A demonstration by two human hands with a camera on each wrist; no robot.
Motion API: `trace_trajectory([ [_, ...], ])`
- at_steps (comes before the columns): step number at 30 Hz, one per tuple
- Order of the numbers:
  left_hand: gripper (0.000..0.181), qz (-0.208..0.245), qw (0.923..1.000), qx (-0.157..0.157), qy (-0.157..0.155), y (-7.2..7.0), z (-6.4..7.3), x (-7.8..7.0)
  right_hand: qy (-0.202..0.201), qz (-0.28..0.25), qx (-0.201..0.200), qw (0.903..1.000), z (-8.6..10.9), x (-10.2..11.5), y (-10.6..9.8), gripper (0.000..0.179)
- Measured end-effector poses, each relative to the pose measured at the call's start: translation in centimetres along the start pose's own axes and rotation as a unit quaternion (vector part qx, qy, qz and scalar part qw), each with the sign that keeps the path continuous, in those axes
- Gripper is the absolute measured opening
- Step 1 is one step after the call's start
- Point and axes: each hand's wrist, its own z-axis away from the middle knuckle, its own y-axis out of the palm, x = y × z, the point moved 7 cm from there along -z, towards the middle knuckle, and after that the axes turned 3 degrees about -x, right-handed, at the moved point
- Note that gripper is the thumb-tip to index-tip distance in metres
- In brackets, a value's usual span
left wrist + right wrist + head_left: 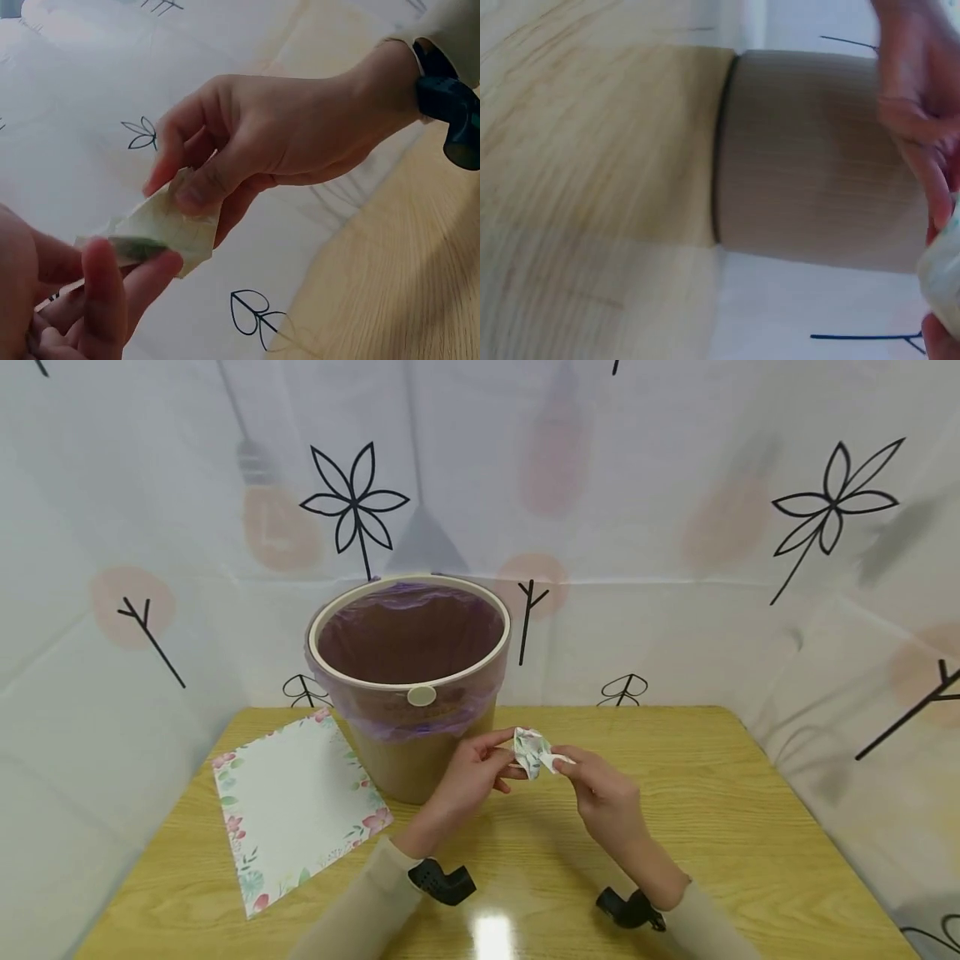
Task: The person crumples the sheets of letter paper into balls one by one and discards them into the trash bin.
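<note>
A small crumpled piece of floral-printed paper [531, 753] is held up between both hands, just above the table and beside the bin. My left hand [474, 770] grips its left side with fingers and thumb. On the opposite side, my right hand [609, 795] pinches a twisted end of it. From the left wrist, the paper [169, 225] shows folded, with a green patch near the left fingertips [163, 264] and the right thumb pressed on top. In the right wrist view the paper [943, 274] is cut off by the frame edge.
A beige bin [397, 768], lined with a purple bag [420, 718], stands behind the left hand. Left of it, a flat white sheet with a floral border [300, 802] lies on the wooden table [720, 827]. A patterned cloth [645, 602] hangs behind.
</note>
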Motion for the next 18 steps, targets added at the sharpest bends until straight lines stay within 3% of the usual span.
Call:
trace_trajectory([
  [4, 0.048, 0.037, 0.998, 0.051, -0.011, -0.1, 0.3, 0.2, 0.046, -0.076, 0.0, 0.996, -0.4, -0.9, -0.8, 0.013],
  [7, 0.052, 0.045, 0.9976, 0.052, -0.007, -0.3, 0.4, 0.2, 0.111, -0.155, 0.014, 0.9816, -0.4, -1.7, -0.9, 0.017],
  [9, 0.053, 0.04, 0.9985, 0.037, -0.003, -0.4, 0.3, 0.2, 0.159, -0.207, 0.029, 0.965, -0.2, -2.2, -0.8, 0.028],
  [12, 0.048, 0.022, 0.9997, 0.013, 0.007, -0.5, 0.2, 0.1, 0.224, -0.281, 0.045, 0.9322, 0.4, -2.7, -0.4, 0.03],
  [16, 0.037, -0.012, 0.9993, 0.013, 0.032, -0.1, 0.0, -0.5, 0.296, -0.35, 0.062, 0.8863, 1.3, -3.2, 0.2, 0.024],
  [18, 0.035, -0.035, 0.998, 0.018, 0.05, 0.1, -0.1, -0.7, 0.32, -0.367, 0.071, 0.8704, 1.6, -3.3, 0.5, 0.022],
])
